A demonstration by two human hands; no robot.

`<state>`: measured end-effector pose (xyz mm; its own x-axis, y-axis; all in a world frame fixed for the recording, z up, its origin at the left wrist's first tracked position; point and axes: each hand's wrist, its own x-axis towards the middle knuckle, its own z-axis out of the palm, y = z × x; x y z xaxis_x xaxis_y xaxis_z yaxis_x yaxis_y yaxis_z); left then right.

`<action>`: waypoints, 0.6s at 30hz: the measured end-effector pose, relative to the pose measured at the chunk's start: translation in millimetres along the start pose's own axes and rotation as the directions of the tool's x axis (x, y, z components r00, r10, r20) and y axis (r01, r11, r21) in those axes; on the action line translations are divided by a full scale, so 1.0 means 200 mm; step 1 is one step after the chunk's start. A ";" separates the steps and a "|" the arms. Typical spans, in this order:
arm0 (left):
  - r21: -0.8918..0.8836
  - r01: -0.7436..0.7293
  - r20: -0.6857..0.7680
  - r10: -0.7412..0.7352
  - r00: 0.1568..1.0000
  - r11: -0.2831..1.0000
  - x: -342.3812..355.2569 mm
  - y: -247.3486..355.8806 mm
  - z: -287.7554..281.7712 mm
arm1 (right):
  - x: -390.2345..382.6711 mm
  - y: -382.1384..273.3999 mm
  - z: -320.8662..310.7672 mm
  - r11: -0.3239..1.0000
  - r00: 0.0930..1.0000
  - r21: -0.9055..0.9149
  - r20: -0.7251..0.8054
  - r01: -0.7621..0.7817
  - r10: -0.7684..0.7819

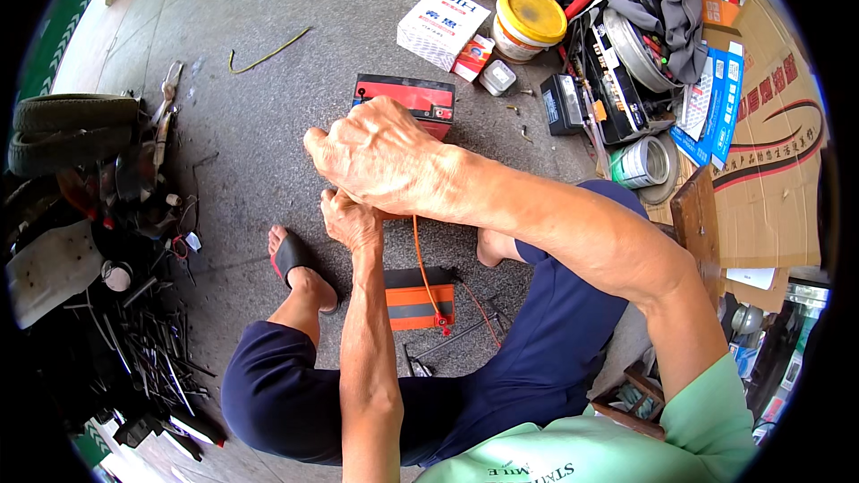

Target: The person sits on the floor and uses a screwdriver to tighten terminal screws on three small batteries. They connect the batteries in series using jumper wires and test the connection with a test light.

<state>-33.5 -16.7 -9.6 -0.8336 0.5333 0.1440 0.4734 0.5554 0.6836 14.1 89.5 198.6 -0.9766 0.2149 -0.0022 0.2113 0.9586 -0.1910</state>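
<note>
My right hand (376,150) is closed in a fist just in front of a red and black battery (412,94), covering part of it. My left hand (352,219), its fingers curled, sits directly below the right one; whatever the two hands hold is hidden behind the knuckles and fingers. An orange wire (416,252) runs from beside my hands down to a red terminal (444,322) on an orange and black battery (407,298) lying between my legs. Thin metal tools (420,362) lie below that battery.
Stacked tyres (76,116) and a pile of dark metal parts (152,349) are at left. White box (438,27), yellow-lidded bucket (528,11), small batteries (559,98), cans (635,165) and leaning cardboard (769,206) crowd the right and back. A yellow cord (268,56) lies on the floor.
</note>
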 end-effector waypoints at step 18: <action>0.045 0.019 -0.011 -0.019 1.000 0.999 0.01 -0.03 0.02 | -0.01 -0.02 0.06 0.992 0.982 0.068 -0.153 -0.104 0.113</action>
<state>-37.0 -16.9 -15.9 -0.8455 0.5156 0.1392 0.4697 0.5939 0.6532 15.0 83.4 187.9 -0.9289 0.3479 0.1268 0.3082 0.9162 -0.2562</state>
